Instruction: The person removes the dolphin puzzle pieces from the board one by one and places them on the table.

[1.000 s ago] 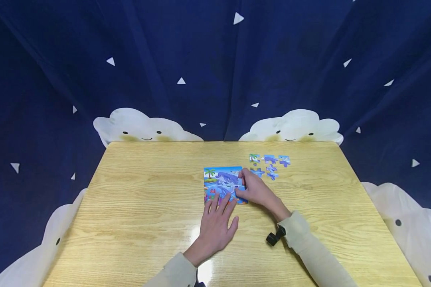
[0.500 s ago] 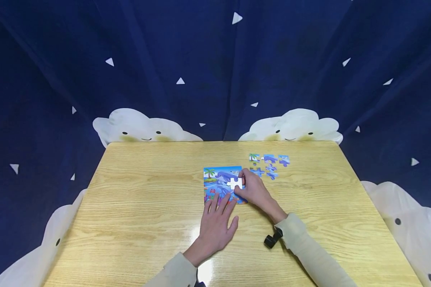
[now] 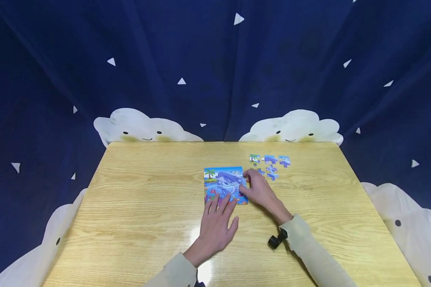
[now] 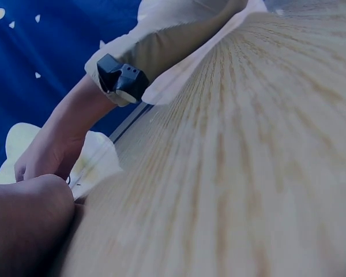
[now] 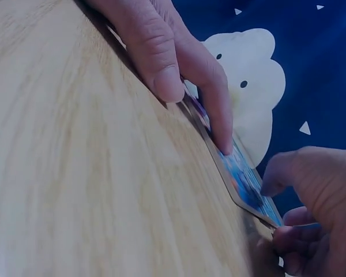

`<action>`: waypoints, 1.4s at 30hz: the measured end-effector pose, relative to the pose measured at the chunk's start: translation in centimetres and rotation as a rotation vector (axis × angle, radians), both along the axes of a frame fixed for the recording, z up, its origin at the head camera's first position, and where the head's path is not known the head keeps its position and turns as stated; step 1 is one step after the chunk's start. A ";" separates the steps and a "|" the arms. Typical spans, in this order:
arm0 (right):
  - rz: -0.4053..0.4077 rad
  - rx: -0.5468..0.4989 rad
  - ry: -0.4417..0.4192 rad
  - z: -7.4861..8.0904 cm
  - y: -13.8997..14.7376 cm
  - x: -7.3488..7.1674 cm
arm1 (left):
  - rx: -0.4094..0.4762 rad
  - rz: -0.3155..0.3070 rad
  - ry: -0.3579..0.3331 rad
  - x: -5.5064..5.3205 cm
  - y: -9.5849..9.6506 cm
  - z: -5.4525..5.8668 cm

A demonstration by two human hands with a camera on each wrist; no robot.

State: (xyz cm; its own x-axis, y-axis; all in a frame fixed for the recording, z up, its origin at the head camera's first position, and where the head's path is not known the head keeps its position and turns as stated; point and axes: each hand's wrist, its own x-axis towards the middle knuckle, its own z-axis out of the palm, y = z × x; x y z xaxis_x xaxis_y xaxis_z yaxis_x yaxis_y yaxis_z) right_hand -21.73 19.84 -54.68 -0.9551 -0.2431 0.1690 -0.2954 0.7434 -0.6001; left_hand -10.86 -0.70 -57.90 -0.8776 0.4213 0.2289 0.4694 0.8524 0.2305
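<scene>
puzzle [image 3: 224, 179]: lies flat on the table [image 3: 147, 207], printed side up, around the middle; probably set there so that both hands come at it easily.
left hand [image 3: 215, 225]: flat and relaxed, fingers spread and nearly straight, tips resting on the puzzle's near side, thumb stretched aside off it; it grasps nothing. the spread looks meant to pin the puzzle so it cannot slide, light pressure likely being enough for something so thin.
right hand [image 3: 261, 192]: at the puzzle's right edge, thumb and forefinger bent toward each other, a gap showing between their tips from above; in the right wrist view the other fingers curl in low by the rim. whether it has hold of a piece, i cannot tell. such a posture would suit handling a thin thing by its edges.
loose pieces [image 3: 270, 159]: five, as far as shows, in two rows on the table beyond the right hand, which partly hides one; spaced out presumably so each can be seen and picked up singly.
camera [image 3: 273, 242]: worn at the right wrist, below the palm, likely there to leave the fingers free.
curtain [image 3: 201, 48]: hangs behind the table's far edge, perhaps as a plain backdrop.
</scene>
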 end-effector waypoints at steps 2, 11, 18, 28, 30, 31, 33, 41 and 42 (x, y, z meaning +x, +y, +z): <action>0.006 0.002 0.002 0.1 0.2 0.1 | -0.001 -0.001 -0.001 0.0 0.0 0.0; 0.042 0.018 0.022 0.1 1.0 0.6 | -0.008 0.003 0.003 0.0 0.0 -0.2; 0.059 -0.017 0.056 -0.5 1.4 0.5 | -0.014 0.000 -0.015 0.1 0.0 0.1; 0.053 -0.057 0.176 -1.5 1.9 0.5 | -0.011 0.003 -0.013 0.1 0.1 0.1; 0.048 -0.073 0.187 -1.5 2.1 0.5 | -0.011 0.002 -0.010 0.1 0.1 0.1; 0.046 -0.085 0.191 -1.5 2.3 0.5 | -0.012 0.001 -0.007 0.1 0.1 0.1; 0.042 -0.102 0.204 -1.4 2.8 0.6 | -0.013 0.001 -0.002 0.1 0.1 0.1; 0.048 -0.147 0.239 -1.0 5.8 0.6 | 0.010 0.004 0.016 0.1 0.1 0.0; 0.049 -0.152 0.244 -1.0 6.2 0.6 | 0.013 0.003 0.021 0.1 0.1 -0.1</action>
State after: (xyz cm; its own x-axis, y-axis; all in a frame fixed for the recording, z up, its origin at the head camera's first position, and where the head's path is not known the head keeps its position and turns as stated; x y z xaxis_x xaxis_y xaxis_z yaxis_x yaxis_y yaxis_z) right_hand -21.12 26.04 -55.69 -0.8695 -0.2425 0.4304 -0.4782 0.6317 -0.6101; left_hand -10.78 -0.60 -57.96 -0.8740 0.4151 0.2526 0.4712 0.8510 0.2320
